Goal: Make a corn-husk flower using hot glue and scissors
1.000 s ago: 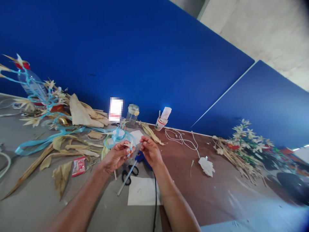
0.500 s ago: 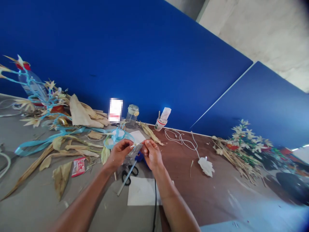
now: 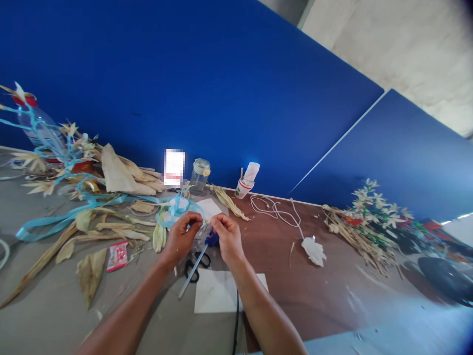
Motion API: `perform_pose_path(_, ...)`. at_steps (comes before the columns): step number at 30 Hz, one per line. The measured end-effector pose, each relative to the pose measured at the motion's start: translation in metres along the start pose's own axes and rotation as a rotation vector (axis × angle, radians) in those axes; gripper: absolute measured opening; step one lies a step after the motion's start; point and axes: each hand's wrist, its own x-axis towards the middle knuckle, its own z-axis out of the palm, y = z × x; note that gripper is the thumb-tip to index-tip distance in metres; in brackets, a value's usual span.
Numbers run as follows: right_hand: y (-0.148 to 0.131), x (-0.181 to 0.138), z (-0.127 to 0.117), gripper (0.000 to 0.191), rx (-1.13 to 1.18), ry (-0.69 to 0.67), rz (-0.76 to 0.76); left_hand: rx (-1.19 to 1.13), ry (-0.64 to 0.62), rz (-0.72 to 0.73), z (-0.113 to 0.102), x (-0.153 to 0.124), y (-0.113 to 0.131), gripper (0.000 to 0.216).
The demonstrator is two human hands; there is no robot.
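My left hand [image 3: 182,240] and my right hand [image 3: 229,237] are close together over the table, each closed in a pinch. Between their fingertips is a small pale piece [image 3: 206,223], perhaps a strip of dried husk; it is too small to make out fully. Just below the fingers lies a blue glue gun [image 3: 212,239], partly hidden by my right hand, with a long glue stick [image 3: 192,272] jutting toward me. Black-handled scissors [image 3: 191,271] lie beneath the stick. A roll of light-blue ribbon [image 3: 180,206] is behind my left hand.
Dried husks [image 3: 121,170] and ribbon-wrapped stems cover the left side, with a red candy wrapper [image 3: 117,256] nearer. A clear jar [image 3: 200,176], a paper cup [image 3: 244,188] and a white cable [image 3: 275,213] are along the blue partition [image 3: 221,88]. White flowers [image 3: 371,202] stand at right.
The right hand's fingers have turned inward and down around the small piece, slightly to the left. Both hands stay close together; the whole view has shifted a little.
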Motion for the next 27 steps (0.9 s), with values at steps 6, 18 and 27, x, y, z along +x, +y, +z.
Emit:
perform_pose_path(6, 0.006, 0.0, 0.002, 0.022, 0.104, -0.01, 0.108, -0.132, 0.055, -0.107, 0.002, 0.0, 0.001, 0.014)
perform_pose_path(18, 0.0, -0.002, 0.007, 0.018, 0.328, -0.073, 0.322, -0.253, -0.001, -0.153, 0.002, -0.002, -0.003, 0.02)
perform_pose_path(27, 0.003, 0.005, -0.004, 0.023, 0.449, -0.079, 0.31, -0.303, -0.013, -0.15, -0.003, 0.001, -0.012, 0.022)
